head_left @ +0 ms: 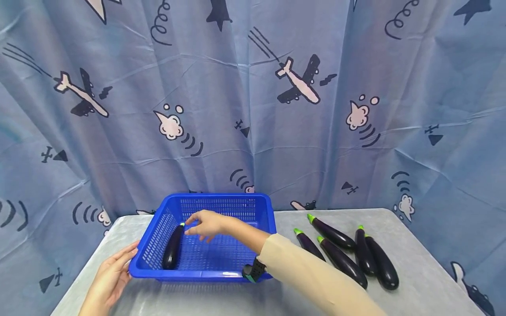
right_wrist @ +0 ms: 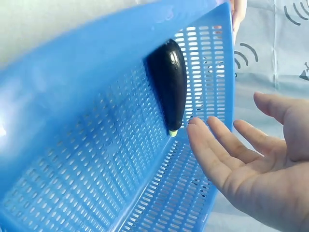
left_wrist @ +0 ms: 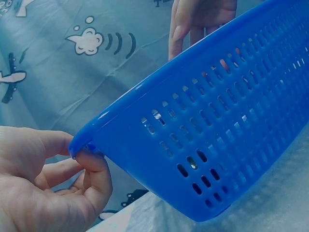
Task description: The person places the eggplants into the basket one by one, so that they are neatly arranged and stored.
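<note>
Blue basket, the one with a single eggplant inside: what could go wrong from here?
The left hand pinches the blue basket at one edge only, so a tug might slide or tilt it. The eggplant inside lies on its side and could roll if that happens. The right arm extends over the basket's right side, so drawing it back might bump the basket.
</note>
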Demonstrator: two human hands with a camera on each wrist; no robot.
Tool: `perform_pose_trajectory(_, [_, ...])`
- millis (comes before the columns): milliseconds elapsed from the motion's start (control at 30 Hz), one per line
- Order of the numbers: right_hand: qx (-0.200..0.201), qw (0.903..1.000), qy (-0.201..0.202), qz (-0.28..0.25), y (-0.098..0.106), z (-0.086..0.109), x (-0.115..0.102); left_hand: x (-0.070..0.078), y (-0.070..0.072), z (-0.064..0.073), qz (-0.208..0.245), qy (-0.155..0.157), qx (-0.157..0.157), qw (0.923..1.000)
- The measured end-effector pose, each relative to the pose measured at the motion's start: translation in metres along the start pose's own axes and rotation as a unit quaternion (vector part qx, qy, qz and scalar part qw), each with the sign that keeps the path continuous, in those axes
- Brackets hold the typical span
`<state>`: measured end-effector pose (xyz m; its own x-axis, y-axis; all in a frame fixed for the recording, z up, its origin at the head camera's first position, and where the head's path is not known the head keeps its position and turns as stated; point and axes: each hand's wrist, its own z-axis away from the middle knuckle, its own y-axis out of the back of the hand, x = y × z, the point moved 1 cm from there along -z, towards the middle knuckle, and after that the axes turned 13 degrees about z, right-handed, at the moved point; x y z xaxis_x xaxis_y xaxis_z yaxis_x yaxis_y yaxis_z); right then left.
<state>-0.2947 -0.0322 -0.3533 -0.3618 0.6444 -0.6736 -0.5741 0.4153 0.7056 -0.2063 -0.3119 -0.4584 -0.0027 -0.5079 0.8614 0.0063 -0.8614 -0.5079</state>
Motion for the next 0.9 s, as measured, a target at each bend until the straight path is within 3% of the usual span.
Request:
perform_pose_trajectory(400, [0.057,0.9957,0.049,0.055,-0.006,0.02,-0.001,0.0,-0.001,0.001,0.002,0.001,0.002,1.0])
perform_pose_trajectory(900, [0.128,0.988,0.084,0.022,0.01,0.058,0.014,-0.001,-0.001,0.001,0.003,-0.007,-0.004,1.0])
